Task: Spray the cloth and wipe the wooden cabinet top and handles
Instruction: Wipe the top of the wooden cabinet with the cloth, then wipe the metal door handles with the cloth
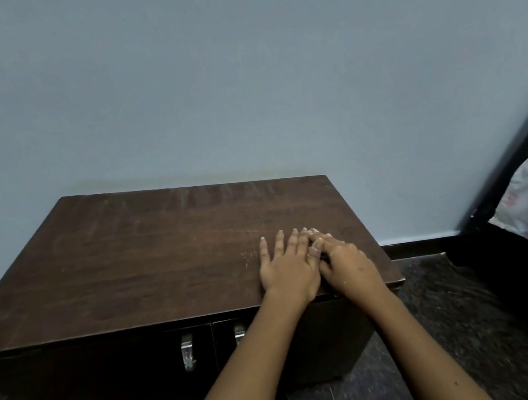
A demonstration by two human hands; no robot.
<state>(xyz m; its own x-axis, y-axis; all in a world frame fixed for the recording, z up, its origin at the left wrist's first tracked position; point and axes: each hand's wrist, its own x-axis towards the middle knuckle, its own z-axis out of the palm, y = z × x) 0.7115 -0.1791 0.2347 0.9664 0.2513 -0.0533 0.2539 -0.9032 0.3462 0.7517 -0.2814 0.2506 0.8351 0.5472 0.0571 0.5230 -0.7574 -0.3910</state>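
Both hands lie on the wooden cabinet top (149,255), right of frame centre: left hand (287,269) flat, fingers spread, holding nothing; right hand (345,264) beside it, fingers curled over the left's, white specks on the fingertips. Two metal handles (188,350) show below on the front. No cloth visible.

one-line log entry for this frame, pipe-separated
left hand: flat on cabinet top | right hand: beside it, fingers overlapping | cloth, spray: not in view | handles: untouched
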